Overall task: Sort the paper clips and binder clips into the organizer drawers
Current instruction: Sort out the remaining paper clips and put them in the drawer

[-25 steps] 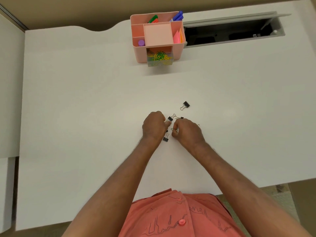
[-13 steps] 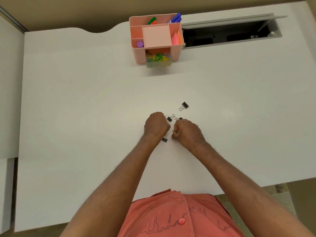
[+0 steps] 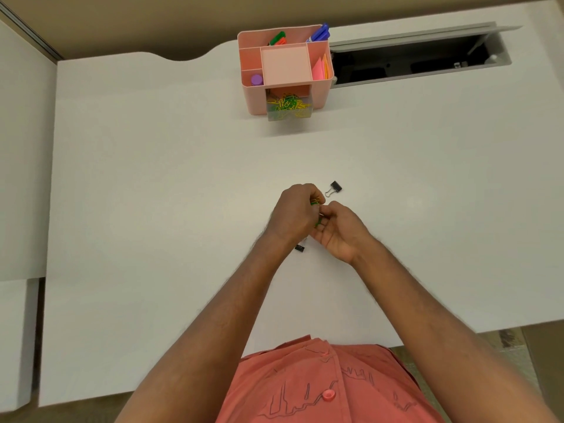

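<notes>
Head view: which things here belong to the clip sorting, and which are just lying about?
Job:
- binder clip
- second binder clip
- open drawer of paper clips
- pink organizer
- left hand, right hand

Lying about:
- markers
- sticky notes
- cable hatch

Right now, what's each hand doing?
Left hand: closed, gripping green and yellow paper clips.
Right hand: fingers curled, touching the same clips; a firm hold cannot be told.

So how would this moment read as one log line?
left hand: holds green and yellow paper clips | right hand: cupped beside | black binder clip: on table
</notes>
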A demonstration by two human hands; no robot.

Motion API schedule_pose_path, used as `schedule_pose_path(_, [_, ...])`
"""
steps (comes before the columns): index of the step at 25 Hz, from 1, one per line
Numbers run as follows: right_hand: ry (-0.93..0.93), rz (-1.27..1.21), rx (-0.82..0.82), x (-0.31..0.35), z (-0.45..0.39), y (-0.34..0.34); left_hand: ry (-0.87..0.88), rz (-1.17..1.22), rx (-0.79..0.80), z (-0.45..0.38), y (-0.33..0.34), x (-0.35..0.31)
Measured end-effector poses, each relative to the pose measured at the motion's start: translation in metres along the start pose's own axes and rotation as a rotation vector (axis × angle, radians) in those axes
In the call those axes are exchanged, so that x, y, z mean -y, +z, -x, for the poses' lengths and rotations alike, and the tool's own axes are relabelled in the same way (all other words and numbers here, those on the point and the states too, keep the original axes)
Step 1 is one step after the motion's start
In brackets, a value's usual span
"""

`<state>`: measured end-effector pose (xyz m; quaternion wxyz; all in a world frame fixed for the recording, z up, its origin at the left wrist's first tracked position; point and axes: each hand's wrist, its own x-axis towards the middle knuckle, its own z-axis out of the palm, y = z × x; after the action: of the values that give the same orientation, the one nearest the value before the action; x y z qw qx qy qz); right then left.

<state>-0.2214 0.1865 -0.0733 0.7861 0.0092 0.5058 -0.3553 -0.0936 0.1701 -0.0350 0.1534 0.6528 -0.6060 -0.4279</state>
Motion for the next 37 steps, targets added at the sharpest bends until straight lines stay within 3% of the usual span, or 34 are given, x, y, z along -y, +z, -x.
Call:
schedule_pose_path(7, [0.059,-0.128,0.021,-0.005,-0.004,0.018,0.046,-0.110,-0.027,0.005,0.002,0.003])
schedule_pose_path(9, [0.070,-0.132,0.030,-0.004,-0.006,0.019,0.030,0.000,-0.063,0.004,-0.003,0.003])
schedule_pose_path(13, [0.094,-0.157,0.042,0.014,-0.009,0.026,-0.065,0.440,-0.211,-0.008,-0.026,0.004])
schedule_pose_path(17, [-0.004,-0.051,0.034,0.069,-0.015,0.048,-0.102,0.535,-0.323,-0.031,-0.055,0.011])
schedule_pose_path(23, [-0.337,0.508,-0.010,0.135,-0.034,0.101,-0.192,0.572,-0.484,-0.098,-0.089,0.013])
schedule_pose_path(28, [-0.627,1.223,-0.143,0.153,-0.059,0.136,-0.239,0.578,-0.605,-0.151,-0.103,0.011])
schedule_pose_path(31, [-0.918,1.707,-0.103,0.156,-0.074,0.151,-0.255,0.589,-0.650,-0.176,-0.106,0.008])
schedule_pose_path(33, [-0.994,1.951,-0.061,0.157,-0.086,0.156,-0.282,0.582,-0.682,-0.190,-0.106,0.008])
schedule_pose_path(37, [-1.013,2.018,-0.044,0.163,-0.102,0.155,-0.274,0.603,-0.725,-0.204,-0.104,0.014])
